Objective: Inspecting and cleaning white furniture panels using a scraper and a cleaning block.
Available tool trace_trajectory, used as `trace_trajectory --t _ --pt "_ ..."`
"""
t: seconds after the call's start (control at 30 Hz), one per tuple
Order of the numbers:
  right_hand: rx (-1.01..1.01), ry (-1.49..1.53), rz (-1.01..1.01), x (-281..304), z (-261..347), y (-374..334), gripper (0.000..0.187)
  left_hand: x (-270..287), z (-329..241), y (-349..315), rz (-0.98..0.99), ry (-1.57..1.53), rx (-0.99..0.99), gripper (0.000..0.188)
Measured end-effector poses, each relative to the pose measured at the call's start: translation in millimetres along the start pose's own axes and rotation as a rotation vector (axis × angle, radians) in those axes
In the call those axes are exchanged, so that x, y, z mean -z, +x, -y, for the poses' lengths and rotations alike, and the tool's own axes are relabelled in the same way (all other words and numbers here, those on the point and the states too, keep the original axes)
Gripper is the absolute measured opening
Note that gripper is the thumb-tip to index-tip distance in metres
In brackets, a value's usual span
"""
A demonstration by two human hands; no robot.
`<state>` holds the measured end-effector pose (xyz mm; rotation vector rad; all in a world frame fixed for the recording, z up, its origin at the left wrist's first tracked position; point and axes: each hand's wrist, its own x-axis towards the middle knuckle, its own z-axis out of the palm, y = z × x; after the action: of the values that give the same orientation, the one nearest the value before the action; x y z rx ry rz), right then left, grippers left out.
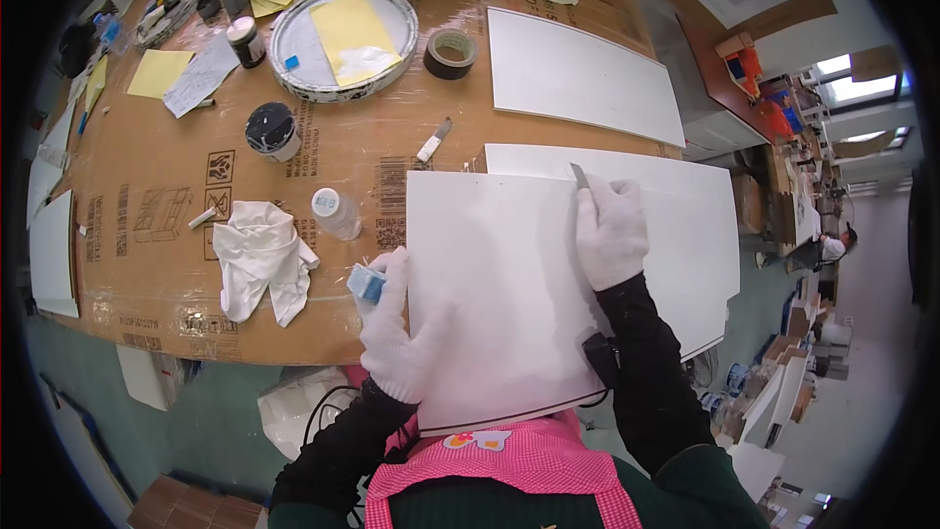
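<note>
A white panel lies in front of me, its near edge by my apron. At its left edge, my white-gloved left hand holds a small blue sponge-like block between its fingers, the thumb spread over the panel. My gloved right hand is closed on a small flat metal blade, tip pointing away, near the panel's upper right; its handle is hidden in the glove. Beneath and to the right sits another white panel. Left of the panels are a clear bottle with a white cap and a crumpled white cloth.
Cardboard covers the table. Farther back are a white-handled blade, a dark tape roll, a large round lid with yellow sandpaper-like sheets, a dark-topped jar and a third white panel. A person is far right.
</note>
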<state>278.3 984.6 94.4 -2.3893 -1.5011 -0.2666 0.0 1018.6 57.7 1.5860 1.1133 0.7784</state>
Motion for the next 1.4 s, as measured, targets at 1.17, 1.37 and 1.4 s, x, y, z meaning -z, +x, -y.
trace_trajectory --t 1.17,1.37,1.4 --pt "0.102 0.466 0.239 -36.4 155.0 24.1 0.037 3.5 -0.8 11.3 0.063 0.014 0.004 0.066" --pt "0.082 0.444 0.248 -35.0 150.2 25.6 0.037 4.8 4.0 8.0 0.041 0.045 -0.021 0.065" --pt "0.1 0.478 0.256 -32.6 153.3 27.4 0.037 4.7 1.8 8.8 0.062 0.0 0.008 0.065"
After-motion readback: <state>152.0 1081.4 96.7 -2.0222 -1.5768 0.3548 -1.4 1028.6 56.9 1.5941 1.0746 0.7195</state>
